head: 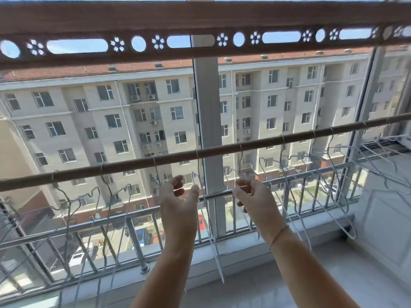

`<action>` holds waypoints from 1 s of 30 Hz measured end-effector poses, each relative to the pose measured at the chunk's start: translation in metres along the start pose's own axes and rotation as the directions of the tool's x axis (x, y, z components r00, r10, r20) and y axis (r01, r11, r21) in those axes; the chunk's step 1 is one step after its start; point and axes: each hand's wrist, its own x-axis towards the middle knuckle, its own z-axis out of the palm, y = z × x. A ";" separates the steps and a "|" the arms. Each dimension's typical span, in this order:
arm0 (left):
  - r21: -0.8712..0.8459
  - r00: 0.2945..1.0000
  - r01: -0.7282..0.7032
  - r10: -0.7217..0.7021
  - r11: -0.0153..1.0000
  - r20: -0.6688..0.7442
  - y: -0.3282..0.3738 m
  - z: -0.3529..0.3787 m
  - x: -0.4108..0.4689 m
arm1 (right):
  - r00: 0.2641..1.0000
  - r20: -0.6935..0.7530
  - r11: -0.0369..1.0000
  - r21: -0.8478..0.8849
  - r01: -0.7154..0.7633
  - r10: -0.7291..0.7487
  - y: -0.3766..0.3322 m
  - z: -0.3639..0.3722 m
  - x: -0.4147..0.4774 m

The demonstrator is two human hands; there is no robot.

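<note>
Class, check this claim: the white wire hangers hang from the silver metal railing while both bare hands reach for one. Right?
No. The head view shows the white wire hangers hanging from the long brown rod instead; the left hand and right hand reach for one.
</note>
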 end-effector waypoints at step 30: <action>0.092 0.918 0.279 -0.294 0.956 0.267 0.041 0.312 -0.083 | 0.991 -0.112 0.952 -0.289 -0.097 0.067 0.086 -0.273 0.125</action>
